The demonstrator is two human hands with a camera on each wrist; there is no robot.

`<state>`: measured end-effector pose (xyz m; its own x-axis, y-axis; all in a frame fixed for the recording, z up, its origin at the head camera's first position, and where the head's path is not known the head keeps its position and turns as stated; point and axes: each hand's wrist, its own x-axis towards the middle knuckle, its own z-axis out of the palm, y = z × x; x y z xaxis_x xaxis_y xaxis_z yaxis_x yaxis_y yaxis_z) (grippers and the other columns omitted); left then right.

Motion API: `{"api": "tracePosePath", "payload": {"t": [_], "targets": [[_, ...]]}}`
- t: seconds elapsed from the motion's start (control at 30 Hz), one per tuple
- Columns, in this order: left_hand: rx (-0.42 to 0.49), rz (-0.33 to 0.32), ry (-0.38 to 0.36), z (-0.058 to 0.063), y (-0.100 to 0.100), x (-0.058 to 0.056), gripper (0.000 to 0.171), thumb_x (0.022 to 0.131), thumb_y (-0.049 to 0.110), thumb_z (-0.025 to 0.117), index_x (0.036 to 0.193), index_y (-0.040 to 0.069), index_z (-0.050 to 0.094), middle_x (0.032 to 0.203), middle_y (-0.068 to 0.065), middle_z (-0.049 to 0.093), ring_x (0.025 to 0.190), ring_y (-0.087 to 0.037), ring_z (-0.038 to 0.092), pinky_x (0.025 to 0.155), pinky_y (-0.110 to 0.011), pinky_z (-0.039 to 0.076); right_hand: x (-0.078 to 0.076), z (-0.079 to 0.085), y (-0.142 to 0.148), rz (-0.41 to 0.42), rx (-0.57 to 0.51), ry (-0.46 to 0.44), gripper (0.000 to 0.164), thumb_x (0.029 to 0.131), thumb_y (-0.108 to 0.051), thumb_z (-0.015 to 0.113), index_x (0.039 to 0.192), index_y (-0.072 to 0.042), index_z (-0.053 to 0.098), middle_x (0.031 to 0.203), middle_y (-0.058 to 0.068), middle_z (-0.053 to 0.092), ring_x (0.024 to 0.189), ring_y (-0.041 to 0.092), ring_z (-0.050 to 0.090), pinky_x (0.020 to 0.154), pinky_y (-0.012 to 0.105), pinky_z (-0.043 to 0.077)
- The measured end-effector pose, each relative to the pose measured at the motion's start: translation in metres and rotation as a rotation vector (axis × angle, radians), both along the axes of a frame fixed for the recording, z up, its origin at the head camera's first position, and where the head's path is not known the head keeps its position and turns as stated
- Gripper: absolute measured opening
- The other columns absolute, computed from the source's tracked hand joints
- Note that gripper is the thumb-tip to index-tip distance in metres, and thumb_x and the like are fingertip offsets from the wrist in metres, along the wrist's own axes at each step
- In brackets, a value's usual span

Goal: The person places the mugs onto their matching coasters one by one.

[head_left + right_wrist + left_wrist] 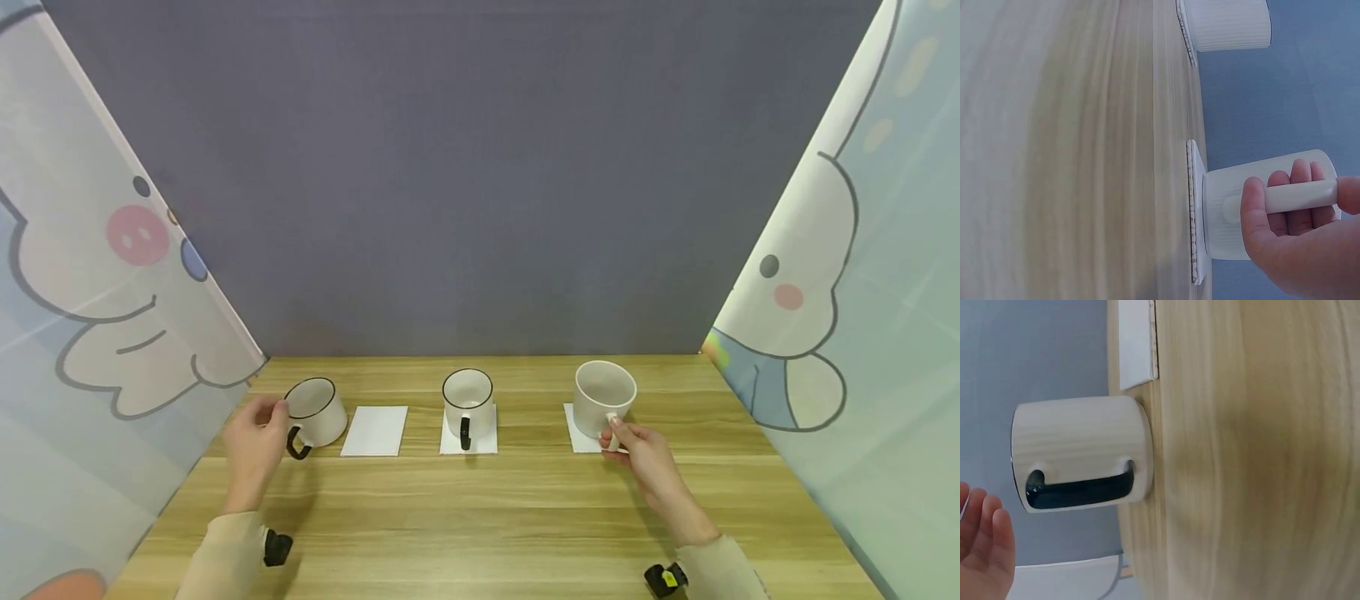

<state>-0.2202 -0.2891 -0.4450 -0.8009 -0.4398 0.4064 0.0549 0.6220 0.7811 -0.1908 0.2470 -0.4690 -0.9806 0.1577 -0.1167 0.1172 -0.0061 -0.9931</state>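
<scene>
By the handle, my right hand [649,462] grips an all-white mug [594,414], its fingers curled round the handle [1300,197]. The mug's base sits at a white square coaster [1196,212], overlapping it in the head view. My left hand [258,442] is beside a white mug [322,423] with a black rim and black handle [1082,490]. In the left wrist view its fingers [988,531] are loosely bent near the mug's rim, holding nothing. That mug stands upright on the bare wood, left of a second coaster [375,431].
A third mug [468,408], black-rimmed with its black handle facing me, stands on another white coaster [489,443] in the middle. The wooden table [480,517] ends at a grey back panel [480,183]. Cartoon-printed sheets hang on both sides.
</scene>
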Motion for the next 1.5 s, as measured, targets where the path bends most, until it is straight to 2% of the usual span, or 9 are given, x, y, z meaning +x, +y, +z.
{"api": "tracePosePath", "payload": {"t": [0.2,0.3,0.47,0.6,0.7,0.93,1.17,1.4,1.5], "targets": [[0.06,-0.02,-0.109,-0.007,-0.007,0.007,0.035,0.105,0.027,0.05,0.115,-0.002,0.067,0.111,-0.018,0.067,0.092,-0.016,0.055,0.077,-0.032,0.042,0.0,-0.002,0.0,-0.007,-0.005,-0.004,0.037,0.109,-0.02,0.05,0.111,0.016,0.06,0.092,0.008,0.064,0.094,0.023,0.066,0.087,0.034,0.058],[0.086,-0.032,-0.17,-0.013,-0.012,0.009,0.037,0.106,0.028,0.049,0.118,-0.003,0.065,0.114,-0.019,0.065,0.096,-0.022,0.055,0.076,-0.033,0.043,0.0,-0.002,0.0,0.001,-0.002,-0.002,0.038,0.109,-0.021,0.05,0.113,0.016,0.06,0.093,0.007,0.064,0.095,0.022,0.065,0.088,0.034,0.058],[0.141,-0.062,-0.25,-0.019,-0.019,0.009,0.036,0.105,0.027,0.05,0.118,-0.004,0.064,0.109,-0.019,0.066,0.086,-0.013,0.059,0.071,-0.024,0.05,0.001,-0.002,-0.001,-0.002,0.005,-0.003,0.039,0.109,-0.021,0.051,0.113,0.016,0.059,0.093,0.006,0.064,0.094,0.021,0.065,0.088,0.034,0.058],[0.243,-0.165,-0.323,-0.019,-0.023,0.011,0.044,0.108,0.031,0.047,0.128,-0.007,0.057,0.114,-0.017,0.063,0.085,-0.006,0.06,0.076,-0.022,0.055,0.0,-0.001,-0.002,-0.003,0.005,0.003,0.04,0.108,-0.021,0.051,0.115,0.018,0.059,0.092,0.006,0.065,0.092,0.019,0.066,0.087,0.034,0.058],[0.283,-0.229,-0.369,-0.019,-0.027,0.012,0.049,0.109,0.034,0.045,0.133,-0.008,0.054,0.115,-0.013,0.061,0.088,-0.007,0.06,0.08,-0.025,0.057,-0.001,-0.001,-0.002,-0.007,0.003,0.006,0.042,0.108,-0.021,0.052,0.118,0.019,0.058,0.091,0.006,0.066,0.09,0.017,0.066,0.087,0.034,0.058],[0.353,-0.28,-0.382,-0.022,-0.03,0.009,0.044,0.108,0.03,0.047,0.125,-0.009,0.056,0.103,-0.006,0.062,0.09,-0.012,0.063,0.082,-0.031,0.058,-0.001,0.0,-0.002,-0.01,0.001,0.002,0.042,0.108,-0.021,0.052,0.119,0.02,0.057,0.091,0.006,0.065,0.089,0.016,0.066,0.086,0.032,0.058],[0.515,-0.37,-0.413,-0.03,-0.032,0.005,0.037,0.108,0.028,0.049,0.116,-0.007,0.06,0.094,0.001,0.063,0.089,-0.011,0.063,0.081,-0.03,0.057,-0.001,0.0,-0.001,-0.004,0.013,0.008,0.042,0.109,-0.021,0.05,0.118,0.02,0.056,0.092,0.006,0.064,0.092,0.02,0.065,0.085,0.031,0.058],[0.495,-0.459,-0.384,-0.035,-0.027,0.004,0.04,0.11,0.025,0.043,0.12,-0.013,0.054,0.099,-0.003,0.061,0.093,-0.011,0.062,0.088,-0.034,0.057,-0.001,-0.001,-0.001,-0.003,0.015,0.013,0.042,0.109,-0.021,0.05,0.116,0.02,0.057,0.091,0.006,0.064,0.09,0.017,0.065,0.085,0.031,0.058],[0.498,-0.479,-0.387,-0.035,-0.025,0.002,0.041,0.111,0.024,0.04,0.121,-0.014,0.051,0.101,-0.005,0.06,0.094,-0.011,0.061,0.09,-0.036,0.057,-0.001,-0.001,-0.001,-0.005,0.005,0.009,0.041,0.109,-0.021,0.05,0.116,0.02,0.058,0.091,0.006,0.064,0.089,0.016,0.065,0.085,0.031,0.058]]}}
